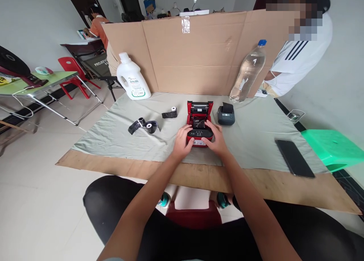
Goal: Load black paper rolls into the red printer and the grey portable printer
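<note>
A small red and black label printer [200, 133] stands on the cloth with its lid raised. Inside its bay lies a shiny black piece, perhaps a roll of tape. My left hand [182, 141] holds the printer's left side, thumb at the front and fingers along the edge. On the opposite side my right hand [217, 140] grips it the same way. Just right of it sits a dark grey mini printer [226, 115] with black strip sticking out of its top. To the left lie a black roll with a white core [170, 112] and two more unrolled black rolls [143, 126].
A cardboard screen [193, 56] closes off the table's back. Before it stand a white detergent jug [133, 79] and a tilted water bottle [248, 75]. A phone [294, 158] lies at the right front. Beyond the right edge are a green stool [335, 147] and a person [304, 56].
</note>
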The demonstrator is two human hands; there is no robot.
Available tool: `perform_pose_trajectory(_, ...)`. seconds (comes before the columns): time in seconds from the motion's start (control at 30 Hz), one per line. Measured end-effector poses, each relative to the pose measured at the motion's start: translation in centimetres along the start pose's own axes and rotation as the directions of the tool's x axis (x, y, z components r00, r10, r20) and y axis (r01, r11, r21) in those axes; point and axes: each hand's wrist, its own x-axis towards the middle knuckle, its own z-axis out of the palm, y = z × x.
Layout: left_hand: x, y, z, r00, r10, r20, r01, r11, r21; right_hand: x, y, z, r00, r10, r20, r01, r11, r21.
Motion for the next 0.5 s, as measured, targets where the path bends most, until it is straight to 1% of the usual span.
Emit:
perform_pose_trajectory(0.1, 0.1, -0.1, -0.1, 1.0, 0.001, 0.003, -0.001, 1.0, -0.014, 0.0, -0.4, -0.3, 1.0, 0.002, -0.004, -0.002, 0.999, 0.053)
perform_pose_trajectory(0.2, 0.0, 0.0, -0.3, 1.0, -0.012, -0.006, 0.012, 0.999, -0.042, 0.0, -1.2, -0.8, 0.999, -0.009, -0.032, 0.013, 0.993, 0.122)
perform_pose_trajectory(0.3, -0.2, 0.5, -0.7, 0.996, -0.091, 0.005, 0.091, 0.987, -0.135, -0.1, -2.2, -1.1, 0.997, -0.024, -0.068, 0.034, 0.988, 0.149)
perform_pose_trajectory(0.37, -0.1, 0.8, -1.1, 0.99, -0.142, 0.006, 0.141, 0.973, -0.183, -0.3, -2.9, -1.1, 0.995, -0.054, -0.083, 0.066, 0.988, 0.138)
perform_pose_trajectory(0.43, 0.9, 0.9, -1.8, 0.981, -0.195, -0.019, 0.186, 0.957, -0.225, -0.4, -3.5, -0.9, 0.991, -0.094, -0.094, 0.104, 0.988, 0.114)
perform_pose_trajectory(0.5, 3.0, 0.7, -2.7, 0.968, -0.25, 0.006, 0.241, 0.927, -0.288, -0.5, -3.8, -0.8, 0.989, -0.111, -0.1, 0.121, 0.988, 0.095)
